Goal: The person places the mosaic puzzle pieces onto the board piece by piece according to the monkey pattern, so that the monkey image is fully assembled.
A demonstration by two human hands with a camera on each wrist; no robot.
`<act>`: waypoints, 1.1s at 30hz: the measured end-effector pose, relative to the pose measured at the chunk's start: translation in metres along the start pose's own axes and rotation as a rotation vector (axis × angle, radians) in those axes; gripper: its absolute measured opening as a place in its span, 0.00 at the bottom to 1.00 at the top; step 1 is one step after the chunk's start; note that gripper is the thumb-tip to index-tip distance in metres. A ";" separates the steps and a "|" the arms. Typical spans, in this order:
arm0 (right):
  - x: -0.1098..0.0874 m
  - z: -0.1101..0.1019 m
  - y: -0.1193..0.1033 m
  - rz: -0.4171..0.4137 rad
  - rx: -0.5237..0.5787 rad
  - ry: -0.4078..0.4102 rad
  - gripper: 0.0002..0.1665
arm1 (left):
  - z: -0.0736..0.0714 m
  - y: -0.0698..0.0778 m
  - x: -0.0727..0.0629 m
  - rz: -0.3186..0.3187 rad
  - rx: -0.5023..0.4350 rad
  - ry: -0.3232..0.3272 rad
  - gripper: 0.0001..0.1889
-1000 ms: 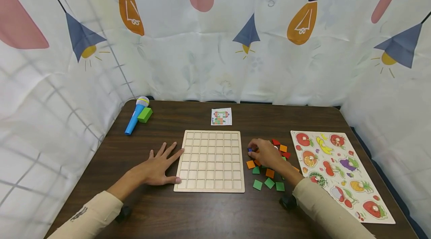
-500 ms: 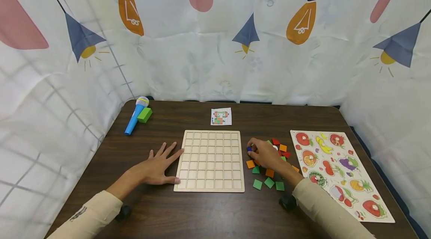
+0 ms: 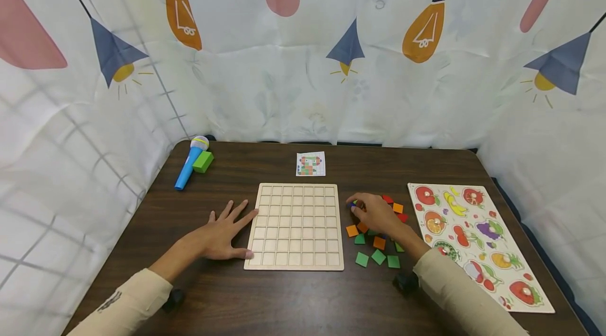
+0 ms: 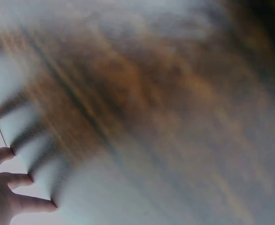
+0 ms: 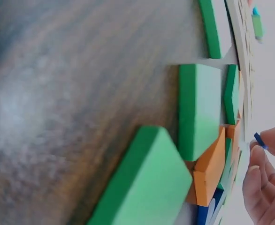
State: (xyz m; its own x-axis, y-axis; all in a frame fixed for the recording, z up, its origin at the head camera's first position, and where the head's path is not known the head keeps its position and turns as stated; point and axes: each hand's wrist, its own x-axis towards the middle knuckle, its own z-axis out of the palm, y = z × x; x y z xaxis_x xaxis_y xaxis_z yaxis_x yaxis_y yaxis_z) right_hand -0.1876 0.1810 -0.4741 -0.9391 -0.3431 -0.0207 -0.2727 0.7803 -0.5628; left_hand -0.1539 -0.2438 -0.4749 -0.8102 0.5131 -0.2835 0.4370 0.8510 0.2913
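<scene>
In the head view my left hand lies with fingers spread, its thumb and a fingertip touching the left edge of the wooden grid board. The left wrist view shows those spread fingers at its lower left corner. To the right of the board, my right hand is over a loose pile of coloured tiles. Its thumb and finger pinch a small blue tile, seen edge-on in the right wrist view. Green tiles and orange tiles lie around and below that hand, which hides part of the pile.
A small pattern card lies behind the board. At the back left a toy microphone rests beside a green block. A white fruit puzzle board occupies the table's right side, near my right forearm.
My right hand has shifted slightly away from me, and the blue tile at its fingertips has moved up with it. The left hand and the grid board have stayed put.
</scene>
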 end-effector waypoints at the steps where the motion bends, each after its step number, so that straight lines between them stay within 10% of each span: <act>1: 0.000 0.000 0.001 -0.006 0.012 -0.006 0.13 | 0.000 0.000 0.000 -0.002 0.001 0.000 0.56; 33: 0.016 0.005 -0.009 -0.049 0.281 -0.119 0.14 | -0.014 0.006 -0.004 -0.013 -0.095 -0.071 0.53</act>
State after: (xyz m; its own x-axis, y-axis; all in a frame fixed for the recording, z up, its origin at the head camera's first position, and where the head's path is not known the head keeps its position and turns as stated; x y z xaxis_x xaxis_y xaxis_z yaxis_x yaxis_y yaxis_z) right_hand -0.1994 0.1658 -0.4740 -0.8907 -0.4482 -0.0755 -0.2325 0.5919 -0.7717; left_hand -0.1531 -0.2423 -0.4594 -0.7846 0.5112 -0.3510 0.3845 0.8451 0.3714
